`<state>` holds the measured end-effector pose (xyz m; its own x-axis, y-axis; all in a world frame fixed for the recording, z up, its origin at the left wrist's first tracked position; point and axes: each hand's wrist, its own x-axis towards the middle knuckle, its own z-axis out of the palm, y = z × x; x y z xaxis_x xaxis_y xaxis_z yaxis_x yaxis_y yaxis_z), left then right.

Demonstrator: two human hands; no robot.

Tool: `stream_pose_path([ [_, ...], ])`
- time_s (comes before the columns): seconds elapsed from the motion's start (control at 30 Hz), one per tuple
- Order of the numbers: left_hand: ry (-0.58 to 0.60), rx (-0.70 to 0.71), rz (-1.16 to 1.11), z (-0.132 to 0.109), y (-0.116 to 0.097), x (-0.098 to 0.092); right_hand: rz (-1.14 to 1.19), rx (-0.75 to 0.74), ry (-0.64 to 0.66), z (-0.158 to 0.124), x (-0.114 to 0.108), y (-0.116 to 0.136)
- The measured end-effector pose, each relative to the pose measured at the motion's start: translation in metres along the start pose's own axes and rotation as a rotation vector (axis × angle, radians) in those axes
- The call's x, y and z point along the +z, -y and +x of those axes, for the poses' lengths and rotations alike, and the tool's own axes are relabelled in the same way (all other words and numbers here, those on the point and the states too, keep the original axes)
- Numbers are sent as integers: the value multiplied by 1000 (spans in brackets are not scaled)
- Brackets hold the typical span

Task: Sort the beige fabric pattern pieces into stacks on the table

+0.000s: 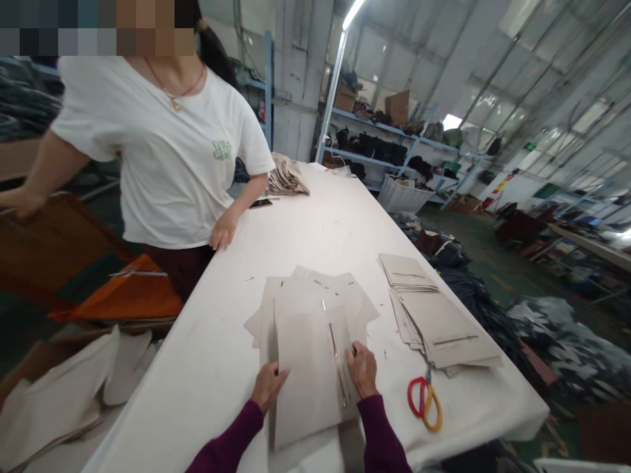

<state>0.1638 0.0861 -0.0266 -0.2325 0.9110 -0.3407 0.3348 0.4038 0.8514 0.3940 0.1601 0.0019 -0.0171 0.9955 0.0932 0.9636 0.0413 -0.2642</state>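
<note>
Left hand (267,386) and right hand (362,370) press flat, fingers spread, on one fabric stack (308,348) at lower centre; two more stacks (434,315) and one pair of scissors (424,401) lie at the right.

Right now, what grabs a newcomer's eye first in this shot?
The long white cutting table fills the middle, with the left hand and right hand pressing on a fanned pile of pale grey fabric pieces. Red-and-yellow-handled scissors lie to the right of the hands, below two more stacks of grey pieces. A co-worker in a white T-shirt stands at the table's left edge, one hand resting on it.
</note>
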Motion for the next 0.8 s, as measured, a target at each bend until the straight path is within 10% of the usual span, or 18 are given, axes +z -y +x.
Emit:
stream_pose_path([
  [0.4,-317,-213,264,58,-4,21,239,91,50,70,42,1],
  [0.6,-412,-271,205,52,3,28,412,7,-3,27,32,22],
  [0.8,-382,-283,99,34,23,5,574,-532,178,-43,5,62],
])
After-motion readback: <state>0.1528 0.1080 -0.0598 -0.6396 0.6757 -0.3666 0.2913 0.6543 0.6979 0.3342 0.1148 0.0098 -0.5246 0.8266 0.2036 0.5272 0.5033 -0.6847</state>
